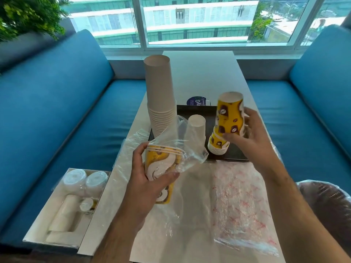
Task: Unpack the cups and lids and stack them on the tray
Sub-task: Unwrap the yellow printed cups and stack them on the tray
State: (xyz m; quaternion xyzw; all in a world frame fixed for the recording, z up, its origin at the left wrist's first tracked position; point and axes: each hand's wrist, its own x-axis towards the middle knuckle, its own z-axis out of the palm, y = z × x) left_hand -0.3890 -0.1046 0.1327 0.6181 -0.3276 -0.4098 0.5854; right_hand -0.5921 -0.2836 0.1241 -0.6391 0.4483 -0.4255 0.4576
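On the bench at my far left sits an open box [57, 209] of wrapped lids and cups, not yet unpacked. My left hand [150, 179] grips a sleeve of yellow cups [161, 168] over the table [199, 76], rims up and tipped toward the window, long axis near upright, the loose plastic wrap [188, 147] hanging off its top. Behind it a tall white stack [160, 97] stands mouth-down on the tray [197, 109]'s left end, with a short white stack [196, 128] beside it. My right hand [252, 137] grasps a yellow stack [228, 122], mouth-down, leaning left, its base on the tray. The risk, I judge: that lean could topple the yellow stack if I release it crooked, or the trailing wrap could snag the white stacks. An empty bag [241, 205] lies flat at right.
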